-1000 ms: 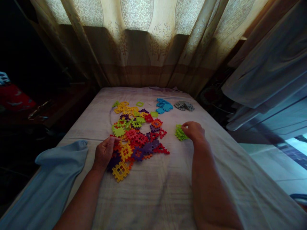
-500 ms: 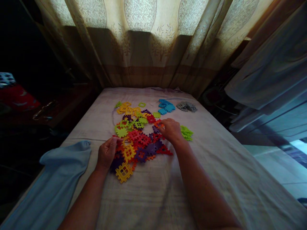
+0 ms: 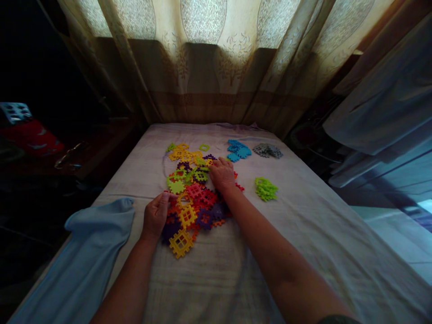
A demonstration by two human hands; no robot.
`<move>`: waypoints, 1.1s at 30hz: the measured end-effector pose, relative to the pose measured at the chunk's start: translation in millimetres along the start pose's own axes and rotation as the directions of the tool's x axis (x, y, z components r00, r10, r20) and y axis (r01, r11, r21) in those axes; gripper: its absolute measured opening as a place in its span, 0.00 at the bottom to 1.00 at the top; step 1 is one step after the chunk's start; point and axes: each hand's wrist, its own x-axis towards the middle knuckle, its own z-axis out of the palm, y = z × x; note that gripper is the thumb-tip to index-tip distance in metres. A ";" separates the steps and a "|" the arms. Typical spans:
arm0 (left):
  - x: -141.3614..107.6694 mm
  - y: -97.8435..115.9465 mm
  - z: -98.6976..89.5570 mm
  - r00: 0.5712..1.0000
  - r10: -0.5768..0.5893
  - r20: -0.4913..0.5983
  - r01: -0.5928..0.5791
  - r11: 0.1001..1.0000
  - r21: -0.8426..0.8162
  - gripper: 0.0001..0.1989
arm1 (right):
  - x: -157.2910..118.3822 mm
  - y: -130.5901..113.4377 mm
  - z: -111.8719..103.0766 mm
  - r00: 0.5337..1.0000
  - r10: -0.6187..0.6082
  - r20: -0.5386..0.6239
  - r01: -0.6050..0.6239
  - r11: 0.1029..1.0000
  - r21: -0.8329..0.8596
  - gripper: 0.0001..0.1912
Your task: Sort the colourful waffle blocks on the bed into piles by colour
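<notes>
A mixed heap of toothed plastic tiles lies mid-bed, with red tiles [image 3: 195, 191], purple tiles [image 3: 204, 218] and yellow tiles [image 3: 181, 243]. At the heap's left edge my left hand [image 3: 156, 215] is closed, thumb against fingers; a thin reddish piece sticks out from its fingertips. My right hand [image 3: 222, 174] reaches over the heap's upper right side, fingers curled down onto the tiles; whatever it grips is hidden. Beyond the heap sit a blue pile [image 3: 238, 150] and a grey pile [image 3: 267, 150]. A light green pile [image 3: 266, 189] rests to the right of my right hand.
Pale blue cloth [image 3: 97, 243] lies along the bed's left side. A patterned curtain [image 3: 202, 81] hangs behind the far edge of the bed sheet [image 3: 290, 252]. Light-coloured fabric [image 3: 381, 99] hangs at the right. A red object [image 3: 33, 137] is at the far left.
My right hand has moved left over the heap, uncovering the light green pile. My left hand stays at the heap's left edge. The whole view has shifted slightly.
</notes>
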 end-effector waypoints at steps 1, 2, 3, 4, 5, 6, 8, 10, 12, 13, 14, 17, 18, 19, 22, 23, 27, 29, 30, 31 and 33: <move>0.3 -0.7 0.1 1.000 -0.003 0.000 0.003 1.000 -0.002 0.34 | -1.9 2.6 -2.0 1.000 0.003 -0.030 -0.002 1.000 0.011 0.15; 0.5 -1.1 0.2 1.000 -0.004 0.002 0.004 1.000 -0.004 0.35 | -4.6 6.2 -4.3 0.998 0.008 -0.062 -0.007 1.000 0.024 0.15; 0.7 -1.2 0.5 1.000 -0.003 0.004 0.003 1.000 -0.003 0.35 | -8.0 10.6 -6.9 0.995 0.015 -0.096 -0.011 0.999 0.038 0.15; 0.8 -0.9 0.7 1.000 -0.001 0.003 0.001 1.000 -0.001 0.35 | -12.2 16.2 -9.6 0.992 0.027 -0.126 -0.020 0.998 0.053 0.15; 0.7 -0.3 0.9 1.000 0.002 0.001 -0.002 1.000 0.002 0.35 | -17.0 22.8 -12.5 0.987 0.049 -0.151 -0.039 0.997 0.068 0.15; 0.7 0.5 1.2 1.000 0.006 0.000 -0.006 1.000 0.005 0.35 | -22.4 30.6 -15.7 0.983 0.082 -0.167 -0.069 0.994 0.083 0.15; 0.3 2.7 1.4 1.000 0.011 -0.002 -0.011 1.000 0.010 0.35 | -34.7 49.9 -22.9 0.970 0.170 -0.175 -0.152 0.982 0.111 0.15; 0.0 4.9 1.3 1.000 0.019 -0.001 -0.019 1.000 0.017 0.35 | -48.1 74.0 -31.1 0.947 0.266 -0.181 -0.245 0.961 0.130 0.15; -0.1 6.7 1.0 1.000 0.027 0.002 -0.027 0.999 0.025 0.35 | -61.6 101.4 -39.1 0.910 0.364 -0.199 -0.341 0.929 0.141 0.15; -0.1 7.3 0.8 1.000 0.031 0.002 -0.031 0.999 0.030 0.35 | -68.0 115.4 -42.4 0.884 0.419 -0.207 -0.396 0.907 0.146 0.16; -0.1 7.6 0.6 0.999 0.032 0.002 -0.032 0.999 0.037 0.35 | -74.0 128.9 -45.1 0.855 0.472 -0.214 -0.449 0.881 0.148 0.16; -0.1 6.8 0.3 1.000 0.024 0.007 -0.024 0.999 0.044 0.35 | -88.3 161.7 -47.9 0.782 0.590 -0.202 -0.574 0.807 0.138 0.16; -0.2 6.0 0.2 1.000 0.017 0.011 -0.017 0.999 0.044 0.35 | -91.5 168.9 -47.3 0.766 0.615 -0.186 -0.602 0.788 0.127 0.17; -0.2 5.1 0.1 1.000 0.012 0.015 -0.012 0.999 0.043 0.34 | -93.8 174.2 -46.2 0.756 0.634 -0.164 -0.624 0.773 0.112 0.17; 0.1 2.7 -0.6 1.000 0.020 0.016 -0.021 0.998 0.060 0.32 | -96.5 180.0 -43.0 0.745 0.659 -0.102 -0.656 0.752 0.068 0.17; 0.2 2.2 -0.9 1.000 0.026 0.011 -0.027 0.997 0.072 0.32 | -96.5 179.8 -42.6 0.747 0.660 -0.087 -0.657 0.752 0.057 0.17; 0.8 1.8 -1.6 0.999 0.033 -0.002 -0.033 0.994 0.103 0.32 | -95.9 176.3 -46.2 0.748 0.663 -0.030 -0.662 0.749 0.024 0.16; 1.0 1.6 -1.4 0.999 0.040 -0.002 -0.040 0.993 0.112 0.31 | -96.3 175.4 -50.3 0.747 0.664 0.020 -0.665 0.747 0.006 0.16; 1.0 1.4 -1.3 0.999 0.043 -0.002 -0.042 0.992 0.115 0.31 | -96.6 175.2 -52.5 0.750 0.660 0.044 -0.660 0.751 -0.003 0.17; 1.0 1.2 -1.2 0.999 0.044 -0.005 -0.043 0.992 0.115 0.31 | -96.8 174.8 -54.9 0.758 0.649 0.067 -0.650 0.760 -0.012 0.17; 1.0 0.7 -1.1 0.999 0.043 -0.004 -0.043 0.994 0.105 0.31 | -96.9 172.6 -60.0 0.779 0.618 0.109 -0.619 0.785 -0.027 0.17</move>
